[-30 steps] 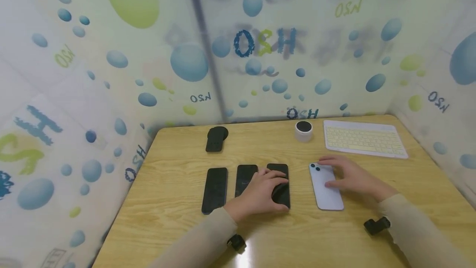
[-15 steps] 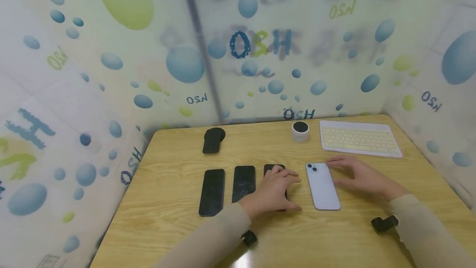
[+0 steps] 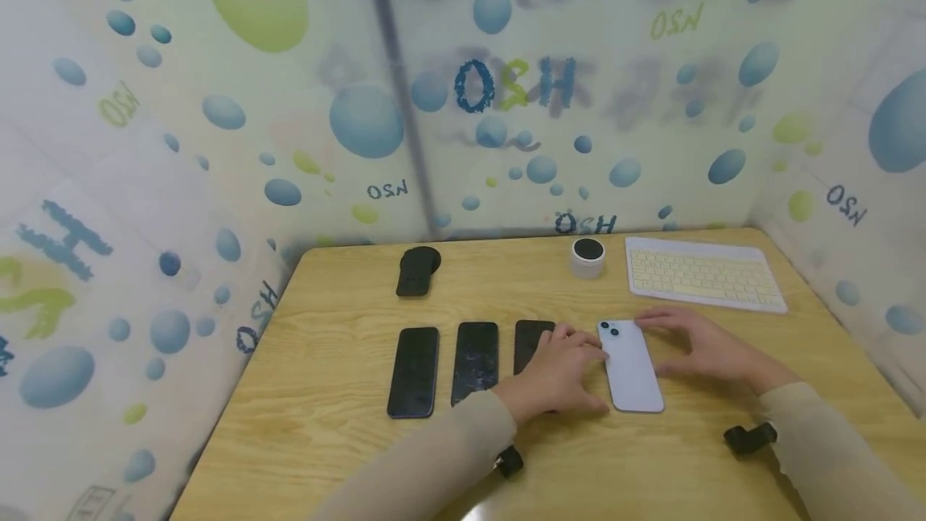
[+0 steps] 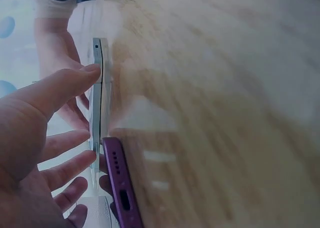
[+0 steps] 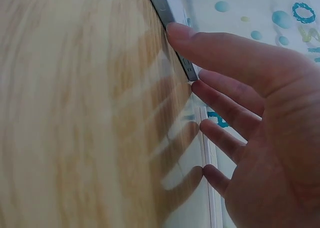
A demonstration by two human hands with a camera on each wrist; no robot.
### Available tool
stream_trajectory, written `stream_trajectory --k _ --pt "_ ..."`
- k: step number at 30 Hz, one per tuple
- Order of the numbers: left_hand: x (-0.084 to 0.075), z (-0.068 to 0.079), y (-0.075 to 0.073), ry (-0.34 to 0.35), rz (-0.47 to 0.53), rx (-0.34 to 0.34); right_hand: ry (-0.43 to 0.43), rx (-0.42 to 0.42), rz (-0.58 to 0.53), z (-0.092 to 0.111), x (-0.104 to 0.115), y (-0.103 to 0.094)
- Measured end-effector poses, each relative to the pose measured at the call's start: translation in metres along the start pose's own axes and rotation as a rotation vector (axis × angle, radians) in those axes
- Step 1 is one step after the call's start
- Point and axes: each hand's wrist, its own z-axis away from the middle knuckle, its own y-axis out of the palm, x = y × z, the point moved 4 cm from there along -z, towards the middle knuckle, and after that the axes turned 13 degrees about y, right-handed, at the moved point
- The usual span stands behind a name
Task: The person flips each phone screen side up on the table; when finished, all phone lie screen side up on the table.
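A light-blue phone (image 3: 633, 368) lies back-up on the table, twin camera lenses at its top left. My right hand (image 3: 702, 348) is at its right side, thumb and index finger by the long edge; in the right wrist view the thumb (image 5: 182, 32) appears to touch that edge. From the other side my left hand (image 3: 560, 372) reaches over a dark-screened phone (image 3: 531, 340), partly hiding it, with fingertips at the light-blue phone's left edge. The left wrist view shows that hand's fingers spread, and a purple-edged phone (image 4: 120, 188) just below them.
Two more dark-screened phones, one at far left (image 3: 414, 372) and one beside it (image 3: 475, 356), lie on the wooden table (image 3: 318, 392). Behind stand a black stand-like object (image 3: 417, 272), a small white cylinder with dark top (image 3: 587, 258) and a white keyboard (image 3: 702, 273). Patterned sheets enclose the table.
My left hand has moved right, from over the third dark phone to the light-blue phone's left edge. My right hand has shifted slightly right, off the phone's top to its right edge.
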Motion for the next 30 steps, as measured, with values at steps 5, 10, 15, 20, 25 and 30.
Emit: stream_trajectory --k 5,10,15,20,25,30 --pt "-0.0015 -0.0003 0.0012 -0.009 -0.009 0.002 -0.026 -0.023 0.007 0.0022 0.0012 0.0014" --pt "-0.0039 -0.0013 0.0004 -0.013 -0.024 -0.004 -0.061 -0.057 0.019 0.0032 0.0014 0.0014" --pt "-0.0079 -0.0026 0.0011 -0.030 -0.059 -0.009 -0.019 -0.018 0.004 0.0026 0.0019 0.0014" --pt "-0.0093 -0.0047 0.0012 -0.037 -0.063 -0.015 0.025 0.016 -0.019 0.0031 0.0033 0.0004" --pt "-0.0080 -0.0064 -0.0014 -0.050 -0.041 -0.019 0.056 0.024 -0.036 0.0030 0.0044 0.0004" --pt "-0.0065 -0.0057 -0.0038 -0.066 -0.051 -0.018 0.097 0.027 -0.038 0.0009 0.0025 0.0018"
